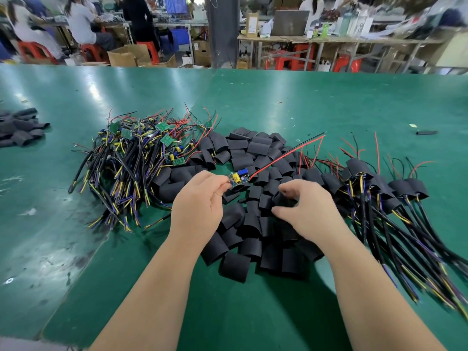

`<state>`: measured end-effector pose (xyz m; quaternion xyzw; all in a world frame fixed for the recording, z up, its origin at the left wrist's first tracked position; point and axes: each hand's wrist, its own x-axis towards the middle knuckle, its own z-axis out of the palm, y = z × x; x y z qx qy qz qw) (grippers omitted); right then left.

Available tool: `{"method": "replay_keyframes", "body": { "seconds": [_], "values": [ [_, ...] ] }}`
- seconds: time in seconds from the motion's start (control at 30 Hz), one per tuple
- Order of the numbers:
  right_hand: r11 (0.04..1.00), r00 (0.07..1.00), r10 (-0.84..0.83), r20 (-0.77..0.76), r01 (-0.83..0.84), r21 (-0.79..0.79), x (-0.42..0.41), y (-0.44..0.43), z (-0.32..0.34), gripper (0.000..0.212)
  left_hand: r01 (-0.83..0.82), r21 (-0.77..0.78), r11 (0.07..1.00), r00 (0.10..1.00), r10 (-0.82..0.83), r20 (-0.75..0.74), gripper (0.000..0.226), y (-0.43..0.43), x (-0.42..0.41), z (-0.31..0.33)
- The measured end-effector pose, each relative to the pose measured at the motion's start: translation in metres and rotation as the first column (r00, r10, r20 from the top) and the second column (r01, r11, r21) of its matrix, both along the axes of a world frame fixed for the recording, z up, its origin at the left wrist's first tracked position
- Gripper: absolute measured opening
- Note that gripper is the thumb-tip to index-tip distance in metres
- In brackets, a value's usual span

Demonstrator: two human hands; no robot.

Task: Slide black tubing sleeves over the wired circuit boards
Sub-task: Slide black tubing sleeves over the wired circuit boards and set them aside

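Behind the left hand (200,201), near end of circuit board (238,178) unseen.

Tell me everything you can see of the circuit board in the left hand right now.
The circuit board is small, with a yellow cylindrical capacitor and a blue block component on top. It wears no sleeve yet. The left hand pinches its near end, holding it above the pile of black sleeves. Its red and black wires run from its far end up to the right, their tips free.
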<state>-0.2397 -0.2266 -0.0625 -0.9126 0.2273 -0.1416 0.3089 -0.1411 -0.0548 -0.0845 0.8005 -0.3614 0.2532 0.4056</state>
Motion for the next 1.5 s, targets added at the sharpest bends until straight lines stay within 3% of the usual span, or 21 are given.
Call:
{"method": "replay_keyframes", "body": {
  "seconds": [0.03, 0.1, 0.17, 0.2, 0.3, 0.43, 0.77, 0.9, 1.03, 1.13, 1.2, 1.37, 1.5],
  "values": [
    [0.997, 0.997, -0.021, 0.079, 0.015, 0.072, -0.001, -0.003, 0.002, 0.040, -0.001, -0.002, 1.000, 1.000, 0.001, -0.001, 0.015, 0.000, 0.000, 0.000],
    [0.931, 0.959, -0.121, 0.257, 0.020, 0.365, -0.002, -0.011, 0.008, 0.030, 0.001, -0.005, 1.000, 1.000, -0.001, -0.002, 0.014, 0.001, 0.000, 0.000],
    [0.701, 0.875, -0.276, 0.398, -0.099, 0.706, -0.003, -0.017, 0.013, 0.021, 0.007, -0.007, 1.000, 1.000, -0.007, 0.001, 0.014, 0.001, 0.000, 0.000],
    [0.567, 0.829, -0.350, 0.435, -0.182, 0.803, -0.003, -0.020, 0.015, 0.014, 0.011, -0.007, 1.000, 1.000, -0.010, 0.003, 0.014, 0.000, -0.001, 0.001],
    [0.278, 0.722, -0.499, 0.480, -0.391, 0.878, -0.004, -0.026, 0.018, 0.015, 0.017, -0.001, 1.000, 1.000, -0.017, 0.002, 0.015, 0.000, -0.001, 0.002],
    [0.135, 0.642, -0.598, 0.480, -0.509, 0.850, -0.007, -0.027, 0.022, 0.026, 0.022, 0.010, 1.000, 1.000, -0.022, -0.001, 0.016, 0.001, -0.003, 0.003],
    [0.172, 0.655, -0.575, 0.490, -0.489, 0.855, -0.005, -0.022, 0.026, 0.030, 0.024, 0.050, 0.998, 1.000, -0.023, -0.018, 0.014, 0.001, -0.006, 0.004],
    [0.294, 0.664, -0.507, 0.550, -0.466, 0.834, -0.004, -0.020, 0.023, 0.023, 0.026, 0.054, 0.998, 0.999, -0.025, -0.020, 0.014, 0.001, -0.006, 0.004],
    [0.347, 0.773, -0.339, 0.537, -0.428, 0.835, 0.004, -0.006, 0.013, 0.027, 0.042, 0.038, 0.998, 0.999, -0.041, -0.016, 0.017, -0.001, -0.008, 0.004],
    [0.512, 0.828, -0.213, 0.519, -0.358, 0.781, 0.011, 0.011, 0.004, 0.031, 0.070, 0.024, 0.997, 0.998, -0.070, -0.002, 0.015, -0.003, -0.011, 0.004],
    [0.568, 0.839, -0.170, 0.516, -0.345, 0.747, 0.012, 0.016, 0.001, 0.044, 0.075, 0.004, 0.997, 0.997, -0.075, -0.002, 0.014, -0.004, -0.011, 0.003],
    [0.447, 0.804, -0.134, 0.579, -0.473, 0.760, 0.012, 0.013, 0.001, 0.048, 0.088, -0.031, 0.996, 0.996, -0.089, -0.023, 0.011, -0.005, -0.010, 0.003],
    [0.464, 0.793, -0.066, 0.606, -0.513, 0.722, 0.010, 0.010, 0.003, 0.048, 0.107, -0.069, 0.992, 0.992, -0.111, -0.053, 0.013, -0.005, -0.011, 0.004]
  ]
}}
